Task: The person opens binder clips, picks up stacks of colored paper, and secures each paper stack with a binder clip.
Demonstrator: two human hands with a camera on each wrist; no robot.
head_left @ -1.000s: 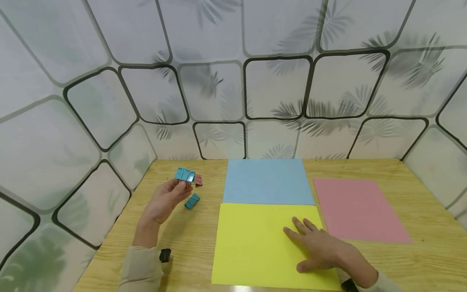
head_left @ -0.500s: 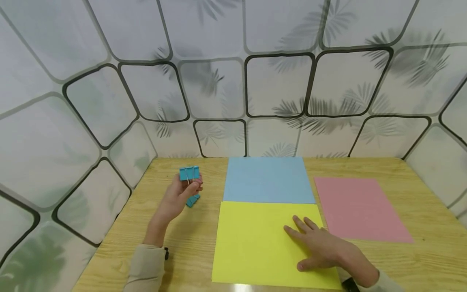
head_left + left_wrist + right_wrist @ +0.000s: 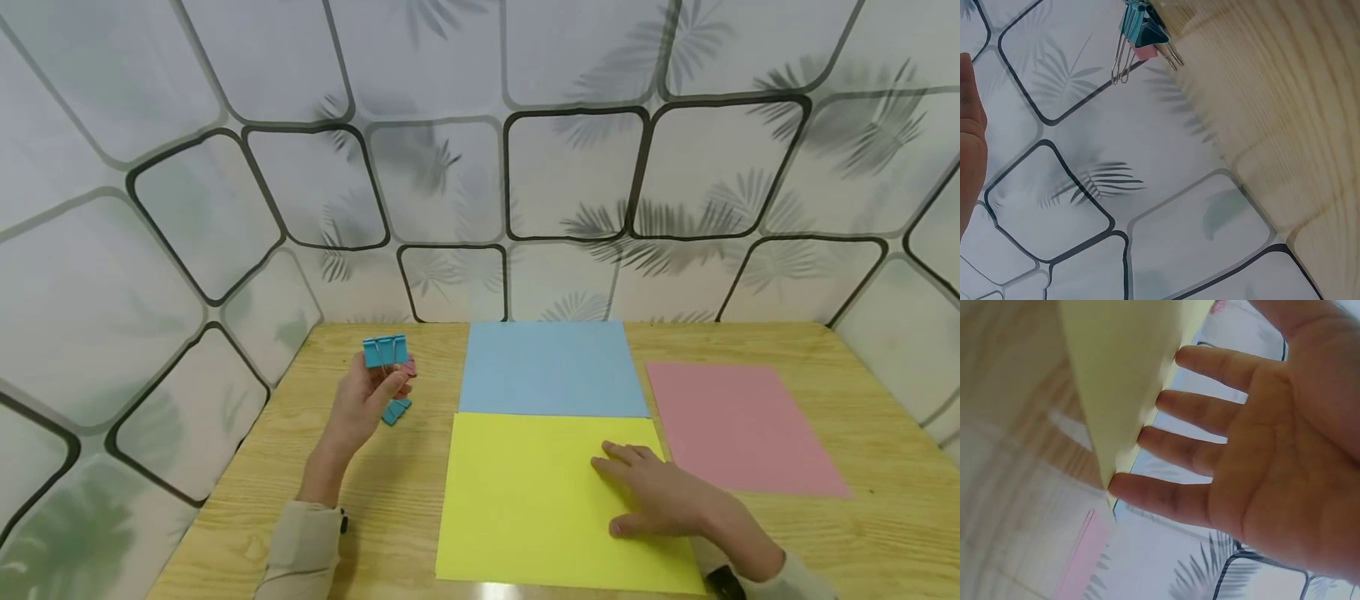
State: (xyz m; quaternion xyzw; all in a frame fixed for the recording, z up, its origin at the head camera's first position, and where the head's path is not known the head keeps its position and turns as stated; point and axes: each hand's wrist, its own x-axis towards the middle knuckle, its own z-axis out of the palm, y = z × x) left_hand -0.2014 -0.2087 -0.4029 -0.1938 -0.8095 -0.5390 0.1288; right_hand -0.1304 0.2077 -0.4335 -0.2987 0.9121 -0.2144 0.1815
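In the head view my left hand point(image 3: 358, 400) holds up a blue binder clip point(image 3: 385, 351) by its wire handles, between thumb and fingers. A second blue binder clip point(image 3: 396, 411) lies on the table under that hand. Partly behind the fingertips sits a pink binder clip point(image 3: 408, 367). The left wrist view has blue clips point(image 3: 1142, 28) at its top edge and part of my hand at the left. On the yellow sheet point(image 3: 540, 500), my right hand point(image 3: 663, 500) rests with fingers extended. From the right wrist camera, the fingertips of my right hand point(image 3: 1260, 444) touch the sheet.
A light blue sheet point(image 3: 555, 367) lies just behind the yellow one. To the right is a pink sheet point(image 3: 750, 429). All lie on a wooden table point(image 3: 375, 517), with a patterned wall point(image 3: 570, 183) at its back and sides.
My left hand has moved right and slightly up with the blue binder clip, whose flat face now turns toward the head camera. The right fingers have drawn closer together, staying on the yellow sheet.
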